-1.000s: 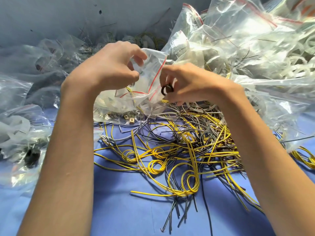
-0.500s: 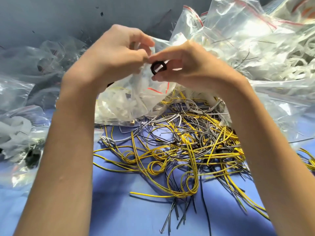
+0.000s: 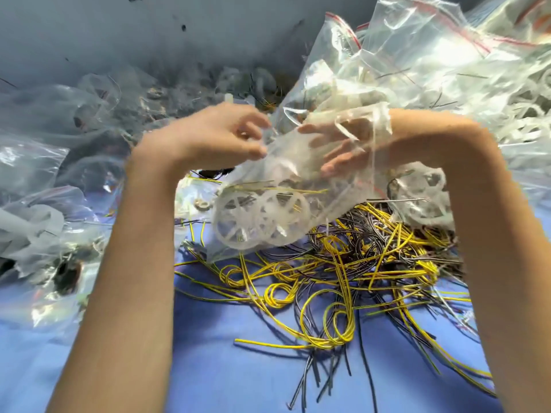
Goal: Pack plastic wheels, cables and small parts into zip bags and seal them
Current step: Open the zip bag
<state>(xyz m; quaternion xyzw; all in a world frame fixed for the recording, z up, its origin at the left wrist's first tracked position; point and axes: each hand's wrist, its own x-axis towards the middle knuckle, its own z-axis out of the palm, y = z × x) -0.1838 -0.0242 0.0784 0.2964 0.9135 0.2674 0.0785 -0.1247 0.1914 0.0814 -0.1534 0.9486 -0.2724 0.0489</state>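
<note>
My left hand pinches the edge of a clear zip bag held up over the table. The bag sags down to the left with white plastic wheels and a few thin yellow wires inside. My right hand shows blurred through the plastic at the bag's upper end, fingers spread and fairly straight. Whether it is inside or behind the bag I cannot tell. A tangle of yellow and black cables lies on the blue table below.
Filled clear zip bags with red strips pile up at the right and back. More bags with dark parts lie at the left. Another bag of white wheels rests by my right forearm. Blue table surface shows in front.
The black ring that my right hand pinched is out of sight. My right hand has moved to the bag's upper end, and the bag now hangs lower with the wheels showing.
</note>
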